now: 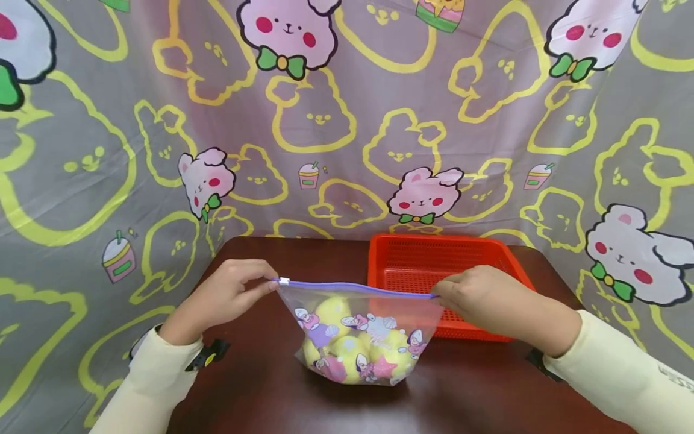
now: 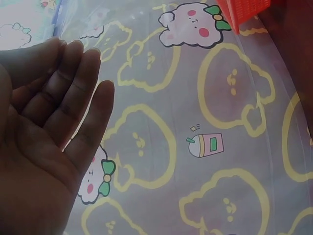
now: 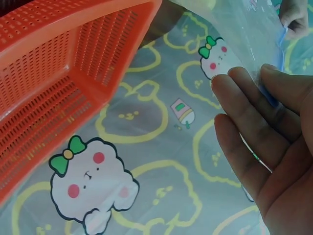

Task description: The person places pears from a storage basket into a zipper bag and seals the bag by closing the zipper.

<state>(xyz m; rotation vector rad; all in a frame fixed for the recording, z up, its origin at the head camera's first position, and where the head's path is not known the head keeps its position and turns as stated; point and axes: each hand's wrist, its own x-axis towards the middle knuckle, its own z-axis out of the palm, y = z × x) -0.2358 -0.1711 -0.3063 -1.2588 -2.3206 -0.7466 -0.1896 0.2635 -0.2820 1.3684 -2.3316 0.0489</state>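
A clear zip bag (image 1: 368, 307) with a purple slider strip and printed cartoon figures hangs between both hands, its lower part at the dark tabletop. Inside it are several round yellow fruits (image 1: 347, 346), partly covered by the print. The left hand (image 1: 233, 292) pinches the bag's top left corner, close to the white slider (image 1: 284, 281). At the opposite top corner the right hand (image 1: 482, 298) pinches the purple strip (image 3: 274, 95) between thumb and fingers. The strip runs straight from one hand to the other. In the left wrist view, the left hand (image 2: 54, 107) shows thumb and fingertips together.
Behind the right hand a red plastic basket (image 1: 444, 241) with perforated sides stands on the dark brown table (image 1: 244, 374). A grey cloth (image 1: 347, 169) printed with yellow outlines and pink rabbits surrounds the table at the back and sides.
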